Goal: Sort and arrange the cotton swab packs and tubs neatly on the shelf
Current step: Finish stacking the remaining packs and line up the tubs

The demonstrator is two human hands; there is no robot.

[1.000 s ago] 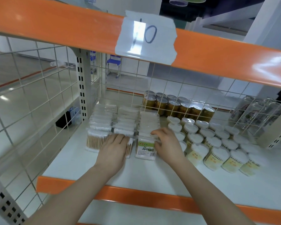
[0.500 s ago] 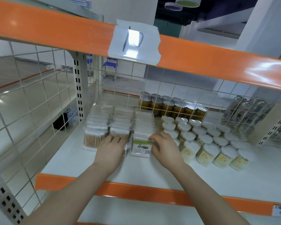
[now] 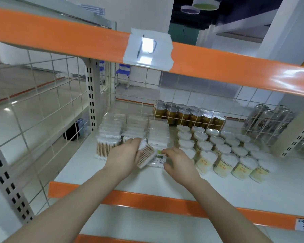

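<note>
**Person tilting a cotton swab pack at a store shelf**

A person is standing at a white shelf (image 3: 209, 188) edged in orange, both bare arms reaching in. The left hand (image 3: 124, 157) is holding a clear swab pack (image 3: 145, 156), fingers curled round its left edge, so that the pack is tilting up off the shelf with its white tips pointing up and to the left. The right hand (image 3: 180, 161) is hovering just beside it, fingers loosely bent and gripping nothing, over a labelled pack (image 3: 158, 159) that is lying flat at the front of the right-hand row. Behind the hands, three rows of flat packs (image 3: 135, 128) are running back toward the wire grid at the rear. Another pack (image 3: 104, 149) is standing on edge at the front of the left row. To the right, white-lidded tubs (image 3: 223, 151) are sitting in close ranks, the nearest showing yellow labels. Beyond the grid, gold cans (image 3: 189, 114) are standing in rows. A taped paper label (image 3: 147, 49) is showing on the orange beam overhead.
</note>
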